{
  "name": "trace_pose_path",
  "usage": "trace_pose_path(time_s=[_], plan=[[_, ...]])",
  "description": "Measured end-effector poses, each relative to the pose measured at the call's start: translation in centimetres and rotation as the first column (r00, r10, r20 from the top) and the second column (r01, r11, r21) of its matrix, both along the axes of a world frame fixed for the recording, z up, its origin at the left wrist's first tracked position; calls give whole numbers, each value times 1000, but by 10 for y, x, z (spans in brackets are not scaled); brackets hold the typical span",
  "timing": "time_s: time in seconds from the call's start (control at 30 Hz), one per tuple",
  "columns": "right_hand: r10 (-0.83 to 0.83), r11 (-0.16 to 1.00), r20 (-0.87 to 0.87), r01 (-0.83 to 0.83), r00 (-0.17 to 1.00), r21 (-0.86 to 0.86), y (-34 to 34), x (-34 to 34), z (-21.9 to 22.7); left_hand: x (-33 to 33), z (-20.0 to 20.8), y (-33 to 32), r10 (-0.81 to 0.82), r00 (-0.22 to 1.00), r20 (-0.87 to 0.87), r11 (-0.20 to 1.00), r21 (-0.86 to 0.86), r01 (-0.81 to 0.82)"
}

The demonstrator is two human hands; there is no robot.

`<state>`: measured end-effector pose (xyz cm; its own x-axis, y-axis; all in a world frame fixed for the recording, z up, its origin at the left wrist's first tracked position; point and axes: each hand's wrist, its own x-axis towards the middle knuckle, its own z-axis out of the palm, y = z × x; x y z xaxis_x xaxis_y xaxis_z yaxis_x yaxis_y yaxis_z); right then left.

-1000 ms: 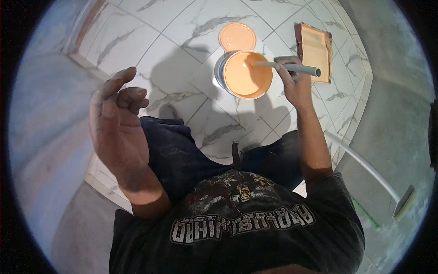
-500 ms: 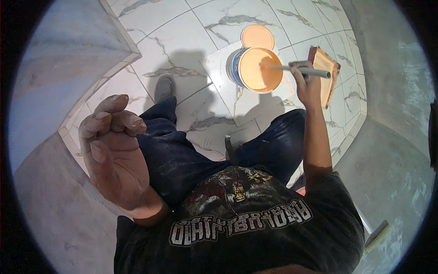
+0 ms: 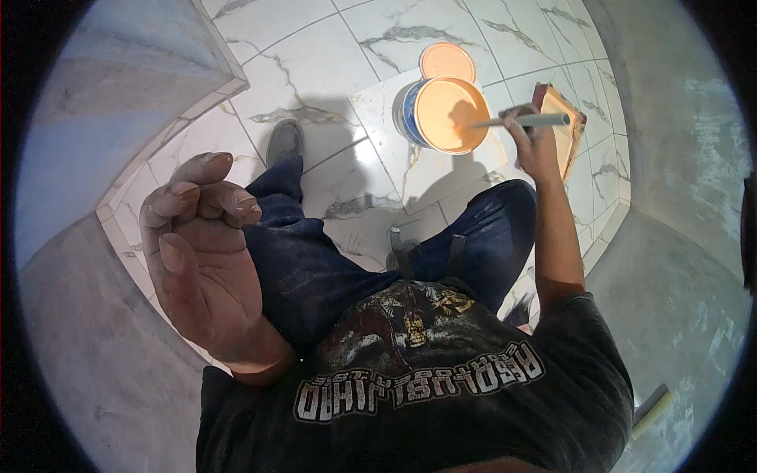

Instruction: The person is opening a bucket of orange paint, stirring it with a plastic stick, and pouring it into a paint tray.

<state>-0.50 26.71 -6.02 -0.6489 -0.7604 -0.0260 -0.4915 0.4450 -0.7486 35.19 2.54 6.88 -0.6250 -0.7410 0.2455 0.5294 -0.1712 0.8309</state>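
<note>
My right hand point(image 3: 534, 142) is closed around a pale grey pipe point(image 3: 544, 120). The pipe slants left from my fist, and its far end reaches into the bucket over the paint. Peach-orange paint point(image 3: 438, 110) fills the round bucket point(image 3: 409, 115), whose outer wall is blue and white. Whether the pipe's tip is under the surface is hard to make out. Raised at the left, close to the camera, my left hand point(image 3: 209, 268) is dusty, its palm turned up and its fingers loosely bent and apart, with nothing in it.
A round lid point(image 3: 447, 62) coated in peach paint lies behind the bucket. To the right of it rests a paint tray point(image 3: 573, 118) with a dark red edge. The bucket stands on a pale board point(image 3: 430, 185) over marbled tiles. A light-coloured bar point(image 3: 653, 411) leans by the right wall.
The pipe has swung slightly, its far end shifting a little lower in the bucket. My left hand has drifted slightly right and stays raised. My right hand keeps its grip.
</note>
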Motion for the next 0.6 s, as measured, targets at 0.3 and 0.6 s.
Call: trace_pose_path(time_s=[0.3,0.6], plan=[[133,978,109,-112,985,-176,-26,27,-22,-7,2,1,-5,999,34,1000,28,4],[52,998,-59,-53,997,-28,-28,-9,-5,-6,0,-2,-41,999,-11,999,10,41]])
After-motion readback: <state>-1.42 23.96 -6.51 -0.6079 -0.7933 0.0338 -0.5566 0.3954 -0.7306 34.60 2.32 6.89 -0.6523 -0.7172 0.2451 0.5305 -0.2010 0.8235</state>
